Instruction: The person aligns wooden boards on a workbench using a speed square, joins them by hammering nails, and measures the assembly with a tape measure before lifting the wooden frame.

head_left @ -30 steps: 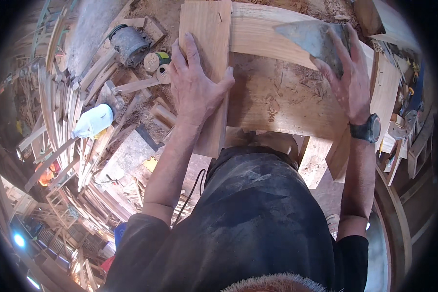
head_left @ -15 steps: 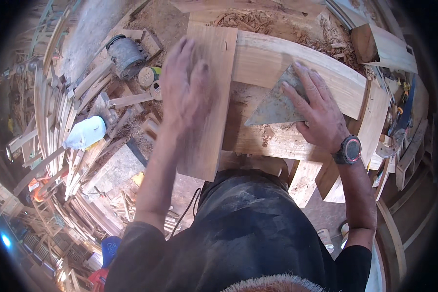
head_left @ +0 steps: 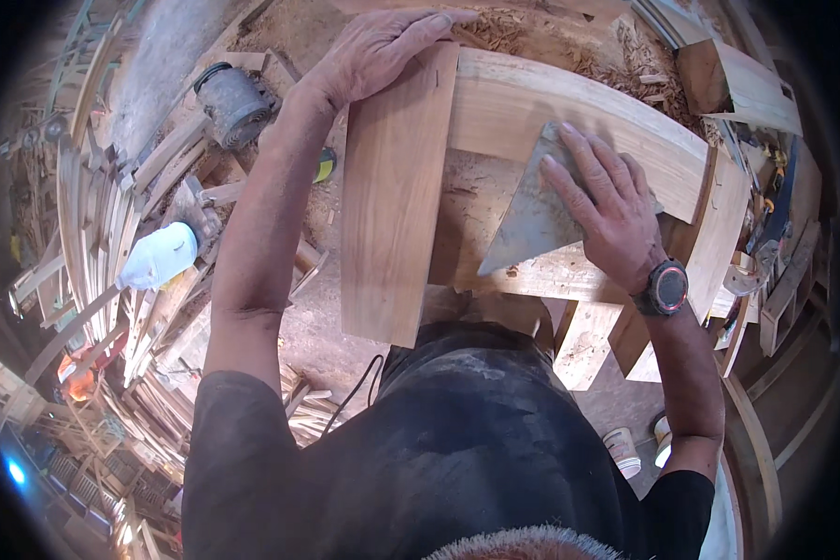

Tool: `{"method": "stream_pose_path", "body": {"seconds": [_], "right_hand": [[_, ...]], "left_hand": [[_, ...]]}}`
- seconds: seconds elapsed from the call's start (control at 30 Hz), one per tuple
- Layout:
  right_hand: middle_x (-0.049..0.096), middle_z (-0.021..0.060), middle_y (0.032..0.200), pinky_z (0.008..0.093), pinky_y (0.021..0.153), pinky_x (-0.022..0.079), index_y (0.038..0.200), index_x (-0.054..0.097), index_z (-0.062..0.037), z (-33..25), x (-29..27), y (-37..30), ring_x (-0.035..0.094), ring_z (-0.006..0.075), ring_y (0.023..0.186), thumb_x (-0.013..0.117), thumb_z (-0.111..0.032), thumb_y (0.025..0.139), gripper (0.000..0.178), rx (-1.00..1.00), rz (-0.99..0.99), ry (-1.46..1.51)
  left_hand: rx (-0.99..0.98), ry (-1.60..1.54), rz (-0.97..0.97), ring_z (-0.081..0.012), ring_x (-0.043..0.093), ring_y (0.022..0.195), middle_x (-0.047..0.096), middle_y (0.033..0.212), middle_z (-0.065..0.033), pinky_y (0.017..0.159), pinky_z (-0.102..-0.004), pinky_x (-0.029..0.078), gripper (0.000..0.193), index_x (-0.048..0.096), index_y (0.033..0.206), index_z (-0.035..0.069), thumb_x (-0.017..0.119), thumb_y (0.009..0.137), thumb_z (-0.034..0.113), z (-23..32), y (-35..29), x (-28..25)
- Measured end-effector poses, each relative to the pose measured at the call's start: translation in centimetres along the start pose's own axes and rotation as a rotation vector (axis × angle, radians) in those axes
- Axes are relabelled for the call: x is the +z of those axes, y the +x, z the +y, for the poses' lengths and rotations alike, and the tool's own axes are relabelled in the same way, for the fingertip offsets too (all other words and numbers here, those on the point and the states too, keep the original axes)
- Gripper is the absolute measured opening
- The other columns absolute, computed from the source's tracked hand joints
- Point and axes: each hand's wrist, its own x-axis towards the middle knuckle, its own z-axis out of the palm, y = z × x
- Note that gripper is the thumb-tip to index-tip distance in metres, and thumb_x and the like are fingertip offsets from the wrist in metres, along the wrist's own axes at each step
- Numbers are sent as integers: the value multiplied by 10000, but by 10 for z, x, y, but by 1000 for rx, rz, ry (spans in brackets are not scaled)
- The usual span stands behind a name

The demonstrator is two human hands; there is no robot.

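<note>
A wide, smooth wooden board (head_left: 397, 201) lies with its length running away from me, its near end close to my body. My left hand (head_left: 383, 51) rests at the board's far end, fingers stretched out along that edge. A grey triangular plate (head_left: 532, 210) lies to the right of the board, tilted with one corner toward me. On top of it lies my right hand (head_left: 616, 210), fingers extended and pressing flat, a dark watch (head_left: 667, 287) on that wrist. Beneath the plate are a pale plank (head_left: 588, 121) and a nearer timber (head_left: 551, 271).
A grey cylindrical container (head_left: 233, 105), a whitish plastic jug (head_left: 161, 256) and piled wood strips (head_left: 98, 224) are on the left. Wood shavings (head_left: 639, 70) cover the far side. A thick timber block (head_left: 737, 89) stands far right. Buckets (head_left: 623, 450) sit on the floor.
My left hand has slid from the middle of the board away to its far end. My right hand and the triangular plate have shifted slightly toward me and to the right.
</note>
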Motion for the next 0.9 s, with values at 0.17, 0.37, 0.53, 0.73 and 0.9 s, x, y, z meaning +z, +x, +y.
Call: {"method": "stream_pose_path", "body": {"seconds": [0.17, 0.37, 0.53, 0.73, 0.9], "right_hand": [[410, 105, 1665, 506, 1114, 403, 1551, 514, -196, -30, 4, 11, 449, 304, 1470, 601, -76, 876, 691, -77, 47, -12], [438, 90, 1645, 539, 1161, 344, 1519, 544, -164, -67, 21, 23, 440, 285, 1475, 611, -126, 880, 644, -74, 154, 29], [438, 74, 1644, 603, 1240, 260, 1511, 552, -180, -84, 34, 23, 410, 286, 1505, 627, -135, 881, 636, -96, 147, 18], [397, 81, 1668, 671, 1233, 251, 1551, 516, -239, -71, 42, 25, 383, 342, 1518, 676, -145, 854, 721, -121, 181, -54], [393, 86, 1668, 678, 1221, 276, 1566, 497, -267, -60, 51, 32, 388, 348, 1517, 676, -142, 858, 741, -147, 184, -77]], "left_hand": [[96, -57, 93, -292, 647, 1281, 701, 1354, -187, 1110, -389, 461, 448, 655, 1385, 2, 444, 1119, 293, 4, -3, 0], [18, -121, 81, -295, 654, 1271, 708, 1338, -190, 1100, -389, 468, 447, 665, 1373, 5, 455, 1113, 302, 5, -6, 0], [-3, -128, 110, -296, 691, 1188, 740, 1260, -192, 1040, -386, 500, 434, 693, 1320, -10, 486, 1100, 302, 4, -6, 3], [-3, -37, 126, -297, 704, 1140, 755, 1204, -192, 1005, -392, 514, 439, 713, 1271, -19, 515, 1084, 326, -6, -6, 3], [-1, -70, 140, -309, 700, 1153, 749, 1215, -209, 1010, -394, 511, 458, 716, 1259, -27, 519, 1076, 344, -10, -3, 7]]}}
